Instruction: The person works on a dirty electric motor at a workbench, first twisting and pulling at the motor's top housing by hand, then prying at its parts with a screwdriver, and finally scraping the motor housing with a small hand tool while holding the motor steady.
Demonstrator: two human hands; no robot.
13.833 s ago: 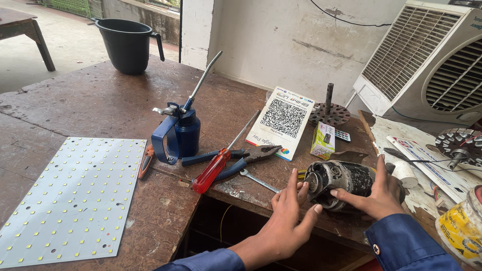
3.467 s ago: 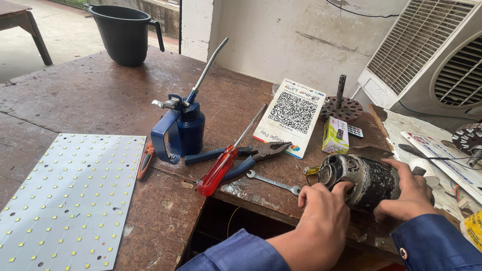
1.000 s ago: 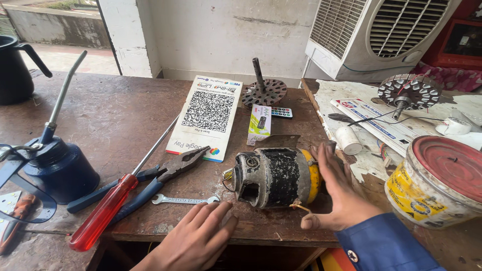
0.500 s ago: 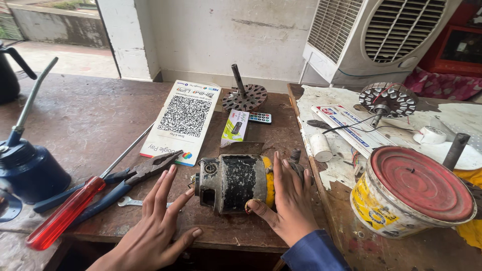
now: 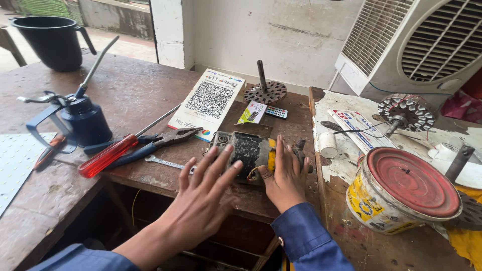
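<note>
Resting near the front edge of the desk (image 5: 150, 95), the grimy cylindrical motor (image 5: 247, 150) lies on its side with its yellow band turned toward the right hand (image 5: 286, 175). That hand lies flat against the motor's right end, fingers spread and pointing away from the body, palm low on the desk; its grip is open, pressing rather than clasping. The left hand (image 5: 203, 198) hangs just in front of the motor's near side with fingers fanned wide, fingertips at or just above the casing; whether they touch I cannot tell, and it holds nothing.

Being round, the motor could, I judge, roll toward the front edge and drop, since neither hand wraps it. Grease on the casing may let a palm slip. A small spanner (image 5: 163, 161) lies just left of the motor, with blue-handled pliers (image 5: 150, 145) and a red-handled screwdriver (image 5: 113, 153) beyond; a sweeping left hand could knock these off the edge.
</note>
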